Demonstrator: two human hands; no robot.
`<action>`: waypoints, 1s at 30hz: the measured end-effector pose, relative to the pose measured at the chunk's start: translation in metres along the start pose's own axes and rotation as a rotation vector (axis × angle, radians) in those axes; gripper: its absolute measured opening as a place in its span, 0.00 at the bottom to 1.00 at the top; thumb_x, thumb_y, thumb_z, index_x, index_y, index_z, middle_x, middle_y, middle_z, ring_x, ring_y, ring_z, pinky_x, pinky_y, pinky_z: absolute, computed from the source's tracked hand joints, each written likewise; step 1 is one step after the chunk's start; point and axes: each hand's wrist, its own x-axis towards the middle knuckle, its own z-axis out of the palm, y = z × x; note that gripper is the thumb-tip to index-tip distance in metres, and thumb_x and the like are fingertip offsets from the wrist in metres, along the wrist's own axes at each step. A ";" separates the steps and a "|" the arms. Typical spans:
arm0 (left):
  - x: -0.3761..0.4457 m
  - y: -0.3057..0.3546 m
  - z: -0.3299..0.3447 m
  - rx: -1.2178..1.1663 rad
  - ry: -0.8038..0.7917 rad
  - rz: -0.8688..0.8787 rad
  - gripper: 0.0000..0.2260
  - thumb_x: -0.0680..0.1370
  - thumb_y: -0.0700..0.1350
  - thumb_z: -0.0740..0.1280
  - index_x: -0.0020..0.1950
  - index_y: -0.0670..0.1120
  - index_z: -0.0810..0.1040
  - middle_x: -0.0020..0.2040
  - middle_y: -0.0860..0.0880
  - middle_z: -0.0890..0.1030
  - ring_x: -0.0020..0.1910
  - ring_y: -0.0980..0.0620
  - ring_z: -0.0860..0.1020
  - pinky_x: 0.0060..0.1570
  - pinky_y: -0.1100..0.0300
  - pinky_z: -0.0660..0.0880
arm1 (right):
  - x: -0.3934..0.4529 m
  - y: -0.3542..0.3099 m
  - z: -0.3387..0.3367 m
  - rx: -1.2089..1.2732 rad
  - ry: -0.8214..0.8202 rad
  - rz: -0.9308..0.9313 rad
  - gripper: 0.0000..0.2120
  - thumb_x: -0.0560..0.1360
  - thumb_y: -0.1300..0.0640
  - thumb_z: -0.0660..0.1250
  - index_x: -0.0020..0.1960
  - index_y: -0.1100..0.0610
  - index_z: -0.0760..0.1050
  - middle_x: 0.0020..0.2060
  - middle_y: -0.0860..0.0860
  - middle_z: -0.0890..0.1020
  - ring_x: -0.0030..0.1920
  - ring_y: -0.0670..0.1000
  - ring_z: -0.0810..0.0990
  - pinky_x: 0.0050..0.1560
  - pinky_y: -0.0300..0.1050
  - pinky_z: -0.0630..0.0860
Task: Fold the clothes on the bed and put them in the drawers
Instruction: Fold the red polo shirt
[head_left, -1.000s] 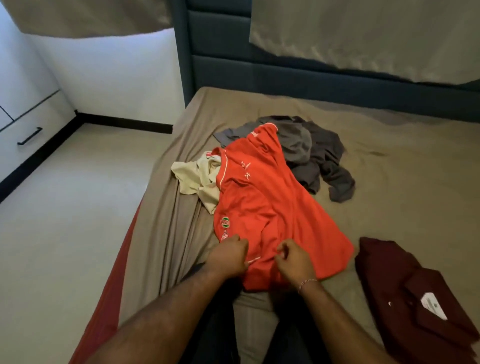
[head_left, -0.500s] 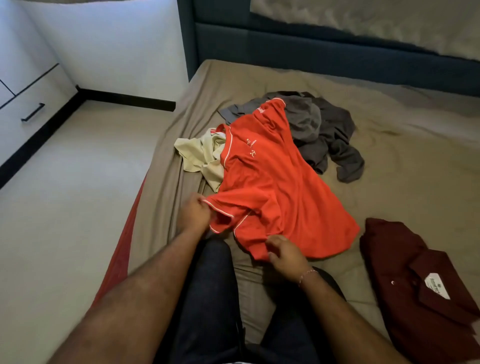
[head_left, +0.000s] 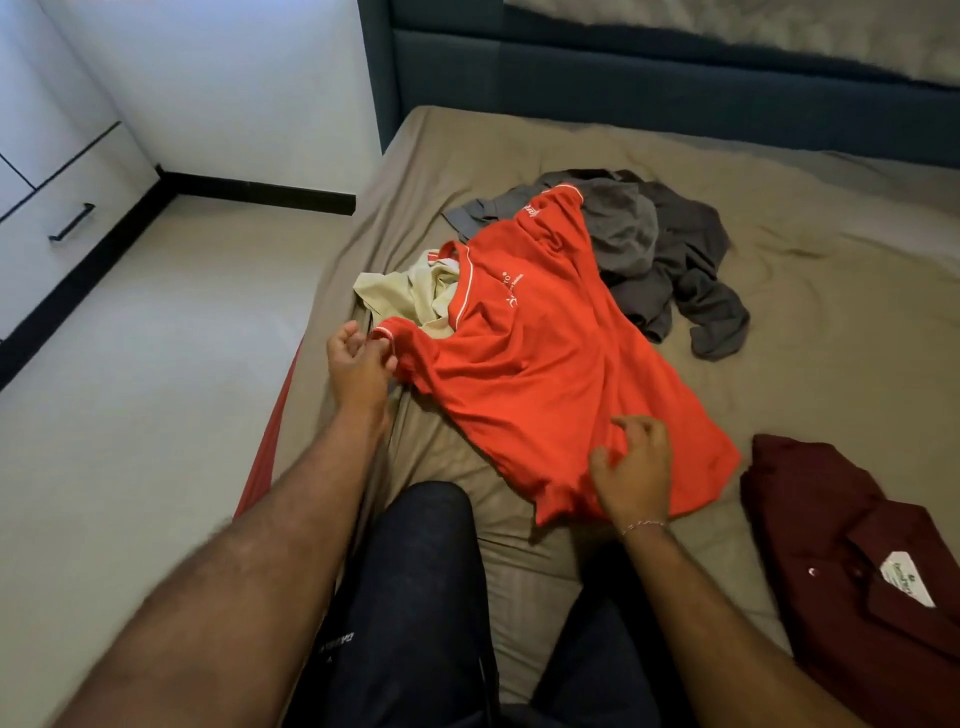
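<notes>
the orange shirt (head_left: 540, 374) lies spread across the middle of the bed (head_left: 810, 291), collar end toward the headboard (head_left: 675, 88), hem toward you. your left hand (head_left: 358, 364) pinches the white-piped cuff of its sleeve at the shirt's left edge, close to the bed's left side. your right hand (head_left: 636, 470) rests on the hem corner with fingers curled into the cloth, gripping a bunch of it. the hem's lower edge sits just beyond your knees in the dark trousers (head_left: 415, 597).

under the shirt's collar end a cream garment (head_left: 402, 293) pokes out on the left, touching the sleeve, and a grey garment (head_left: 675, 254) lies crumpled beneath and to the right of it, one end trailing toward the middle of the sheet. a folded maroon shirt (head_left: 857, 561) sits at your right, just beside the orange hem but not touching it, its label facing up.

bare sheet opens to the right of the grey heap and up to the headboard. on your left the bed edge drops to the pale floor (head_left: 156, 389), and a white drawer front (head_left: 72, 208) with a dark handle stands across it, well apart from the bed.
</notes>
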 end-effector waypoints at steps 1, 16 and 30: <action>-0.004 -0.005 0.003 0.131 0.006 0.098 0.21 0.78 0.38 0.66 0.70 0.51 0.71 0.70 0.46 0.73 0.59 0.51 0.81 0.55 0.58 0.82 | -0.006 -0.007 0.005 -0.021 -0.043 -0.138 0.19 0.66 0.70 0.74 0.57 0.64 0.81 0.52 0.61 0.78 0.56 0.61 0.77 0.63 0.53 0.72; -0.023 -0.099 -0.003 1.637 -0.750 0.689 0.34 0.70 0.47 0.70 0.77 0.50 0.68 0.75 0.44 0.66 0.72 0.41 0.66 0.68 0.44 0.70 | -0.023 -0.005 0.070 -0.490 -0.510 -0.115 0.22 0.73 0.56 0.69 0.66 0.56 0.74 0.64 0.54 0.74 0.64 0.59 0.73 0.59 0.54 0.75; -0.019 -0.070 0.042 1.311 -0.613 0.745 0.07 0.80 0.46 0.65 0.56 0.45 0.79 0.55 0.47 0.79 0.58 0.43 0.76 0.58 0.46 0.68 | 0.030 -0.016 0.011 0.179 -0.451 0.053 0.03 0.69 0.56 0.69 0.38 0.55 0.77 0.30 0.46 0.77 0.34 0.45 0.74 0.39 0.45 0.71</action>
